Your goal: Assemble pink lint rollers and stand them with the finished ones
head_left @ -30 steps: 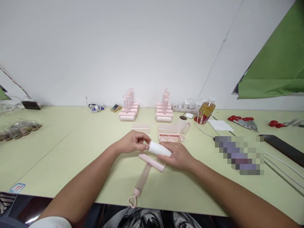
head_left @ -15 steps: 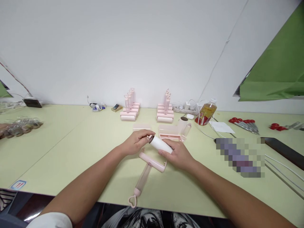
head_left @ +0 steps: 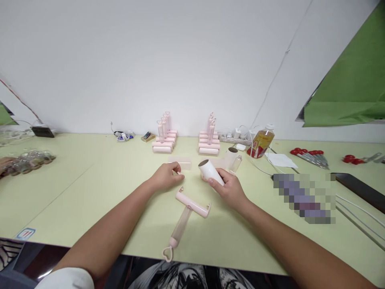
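The white roll point(head_left: 213, 172) is a plain, smooth cylinder with a brown-rimmed open end that tilts up and toward the left; it is above the desk point(head_left: 135, 224), in the right hand point(head_left: 231, 188), whose thumb and fingers close around its lower part. The left hand point(head_left: 167, 176) is apart from the roll, its fingers curled in toward the thumb; a pale bit shows at the fingertips, but I cannot tell whether they pinch it. Between the 2 hands and nearer the body lies a pink roller frame point(head_left: 192, 205), a glossy curved bar with a small upturned arm at each end, joined to a see-through tubular handle point(head_left: 181, 226) that slants down to a heart-shaped loop point(head_left: 167, 254) close to the desk's near edge. A wide stretch of pale green surface runs from the left forearm to the clear rounded items point(head_left: 30, 161) at far left, and another, narrower stretch separates the frame from the right forearm. Just beyond the hands, room is tighter: a translucent pink cover point(head_left: 182, 162) lies near the left hand, and a 2nd roll point(head_left: 231, 157) with a brown core stands behind the right. Farther back, 2 groups of pink rollers, a left group point(head_left: 164, 140) and a right group point(head_left: 209, 142), stand near the smooth white wall point(head_left: 180, 60), their handles upright.
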Demonstrator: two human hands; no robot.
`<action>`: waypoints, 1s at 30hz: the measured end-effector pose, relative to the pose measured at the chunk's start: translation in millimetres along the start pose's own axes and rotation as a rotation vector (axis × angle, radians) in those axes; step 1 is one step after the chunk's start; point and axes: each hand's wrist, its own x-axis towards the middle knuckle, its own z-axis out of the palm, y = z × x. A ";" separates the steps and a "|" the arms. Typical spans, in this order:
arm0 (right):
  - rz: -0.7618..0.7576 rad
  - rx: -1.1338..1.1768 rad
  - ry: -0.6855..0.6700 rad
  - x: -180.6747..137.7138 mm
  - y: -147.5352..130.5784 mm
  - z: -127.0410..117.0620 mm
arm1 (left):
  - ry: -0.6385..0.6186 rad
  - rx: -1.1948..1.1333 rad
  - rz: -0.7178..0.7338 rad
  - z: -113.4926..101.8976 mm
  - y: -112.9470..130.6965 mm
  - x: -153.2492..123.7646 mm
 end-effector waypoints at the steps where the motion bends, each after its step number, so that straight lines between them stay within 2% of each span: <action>1: -0.004 0.009 0.006 0.0 -0.1 0.1 | -0.023 0.032 -0.006 1.3 -1.1 0.0; 6: -0.020 0.128 0.012 -0.8 -1.8 2.4 | -0.099 0.079 0.003 5.6 -5.1 1.3; 11: 0.066 0.397 -0.020 -1.7 -1.3 7.9 | -0.154 0.073 0.062 4.6 -6.7 4.2; 16: 0.096 0.533 -0.024 -1.4 -1.7 8.6 | -0.012 0.074 0.073 2.4 1.0 1.9; 19: 0.113 0.593 -0.055 -3.0 -1.3 8.9 | 0.033 0.003 0.238 5.4 15.7 -7.0; 24: 0.192 0.889 -0.140 -8.3 -5.1 14.6 | 0.075 -0.022 0.584 20.4 42.2 -23.0; 30: 0.251 1.037 -0.164 -9.6 -16.6 16.8 | 0.167 0.008 0.651 32.2 45.1 -23.5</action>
